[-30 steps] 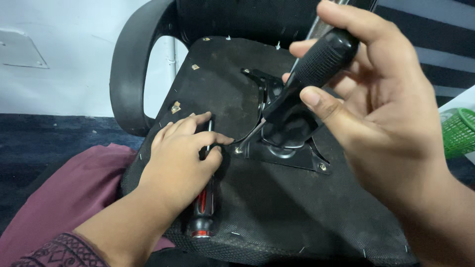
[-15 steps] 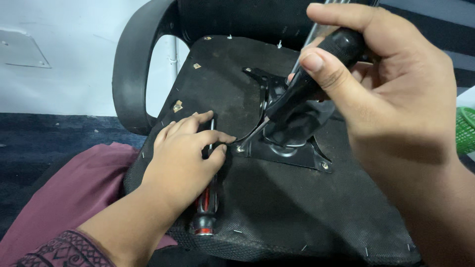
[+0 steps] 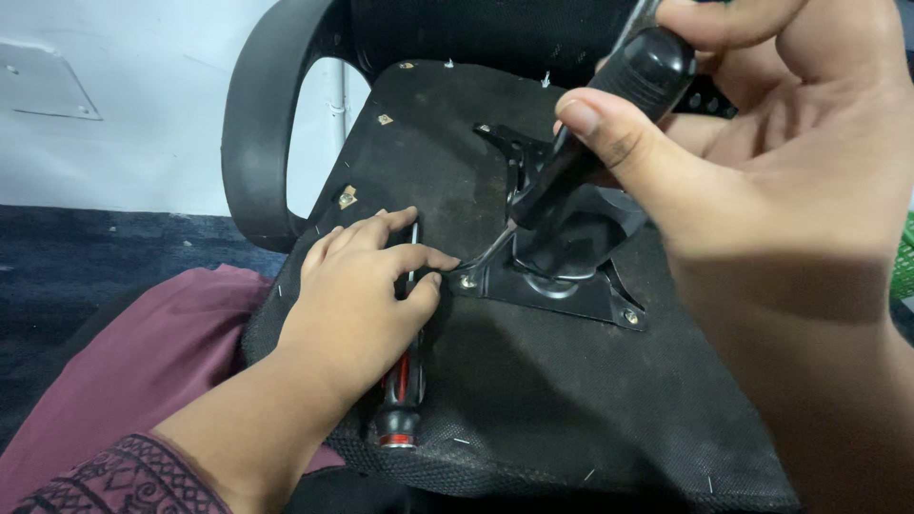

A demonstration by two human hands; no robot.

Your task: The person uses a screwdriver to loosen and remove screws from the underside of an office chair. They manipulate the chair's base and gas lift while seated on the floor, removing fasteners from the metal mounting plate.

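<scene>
**A:** While your right hand is that close to the camera, which way does the screwdriver in it point?

**B:** My right hand (image 3: 762, 162) is clenched round the black ribbed handle of the driver (image 3: 581, 143). Its long axis slants from upper right, by the camera, down and left, with the thin steel tip landing at the near-left screw (image 3: 467, 282) of the plate (image 3: 562, 286).

**A:** And your left hand?

**B:** My left hand (image 3: 357, 305) lies palm down on the seat (image 3: 533, 390), fingers curled loosely. Thumb and forefinger are pinched at the shaft of a second driver (image 3: 400, 390), just beside that same screw. That one lies flat under my palm, its red-and-black handle toward me and its shaft pointing away.

**A:** How does the seat look?

**B:** It is the underside of a chair seat, tipped up, covered in dusty black fabric with small staples along the edge. The black metal plate is bolted in the middle.

**A:** Count things for me.

**B:** Two drivers. I see two screws along the plate's near edge, the other at the right corner (image 3: 631, 317). Three small brass fittings sit on the left side, one nearest my knuckles (image 3: 347, 197). Farther off, one curved black armrest (image 3: 262, 133) stands against the pale wall.
</scene>
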